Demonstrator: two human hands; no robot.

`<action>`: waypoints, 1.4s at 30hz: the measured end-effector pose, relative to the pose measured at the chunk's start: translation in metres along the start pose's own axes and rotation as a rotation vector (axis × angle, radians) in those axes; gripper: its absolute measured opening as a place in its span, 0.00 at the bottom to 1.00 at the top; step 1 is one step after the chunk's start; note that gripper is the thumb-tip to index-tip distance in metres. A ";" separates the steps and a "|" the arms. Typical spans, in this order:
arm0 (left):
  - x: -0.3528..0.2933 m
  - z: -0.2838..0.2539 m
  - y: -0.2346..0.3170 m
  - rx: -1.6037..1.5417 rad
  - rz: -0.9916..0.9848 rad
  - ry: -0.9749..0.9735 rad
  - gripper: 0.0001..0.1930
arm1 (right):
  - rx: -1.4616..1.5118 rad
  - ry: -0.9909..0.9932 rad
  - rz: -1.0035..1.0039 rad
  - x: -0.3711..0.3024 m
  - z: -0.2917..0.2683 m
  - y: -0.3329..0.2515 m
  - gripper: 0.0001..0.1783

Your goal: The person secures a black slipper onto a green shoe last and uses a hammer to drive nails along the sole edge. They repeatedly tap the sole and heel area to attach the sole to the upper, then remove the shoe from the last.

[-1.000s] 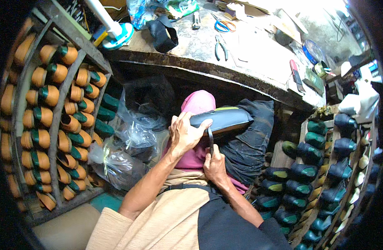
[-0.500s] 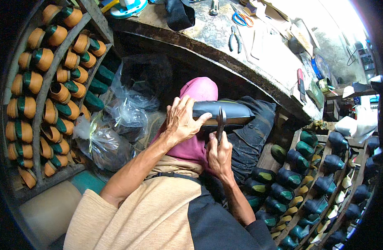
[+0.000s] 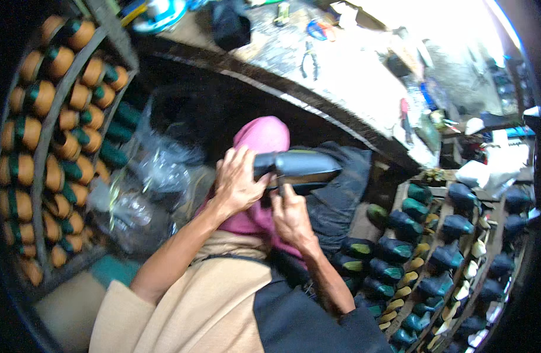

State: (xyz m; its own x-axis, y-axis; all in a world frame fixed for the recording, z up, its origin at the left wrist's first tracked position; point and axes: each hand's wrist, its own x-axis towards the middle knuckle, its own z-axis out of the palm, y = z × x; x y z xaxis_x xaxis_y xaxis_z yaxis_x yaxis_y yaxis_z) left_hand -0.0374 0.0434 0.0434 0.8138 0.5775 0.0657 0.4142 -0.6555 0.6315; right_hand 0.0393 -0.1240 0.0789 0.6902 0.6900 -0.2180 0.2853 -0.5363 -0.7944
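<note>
Now brings dark tool [image 3: 280, 183], gripped in closed right hand [image 3: 291, 213], closer to pink-clad knee [image 3: 261, 133]; clasps black shoe [image 3: 307, 165], right of pink-clad knee, in half-curled left hand [image 3: 237, 181], thus working nearer the held end.

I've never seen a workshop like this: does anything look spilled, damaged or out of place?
Nothing clearly stands out. The left hand holds the dark shoe, and pliers lie loose on the bench; blur could hide small damage.

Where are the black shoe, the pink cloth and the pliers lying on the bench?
Black shoe [image 3: 307, 165]: head view, middle of its surface.
Pink cloth [image 3: 262, 134]: head view, its rounded top.
Pliers [image 3: 315, 65]: head view, right handle.
</note>
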 end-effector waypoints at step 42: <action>0.012 0.007 0.016 -0.004 -0.011 -0.091 0.32 | 0.404 -0.326 0.295 0.086 -0.070 0.006 0.11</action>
State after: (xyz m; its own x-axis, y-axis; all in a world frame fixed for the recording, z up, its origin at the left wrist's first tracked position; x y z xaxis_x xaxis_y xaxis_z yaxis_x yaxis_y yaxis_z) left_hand -0.0185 0.0367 0.0489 0.8428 0.5381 -0.0113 0.4217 -0.6472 0.6351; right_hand 0.1470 -0.1015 0.0951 0.4434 0.6878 -0.5747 -0.2075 -0.5450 -0.8123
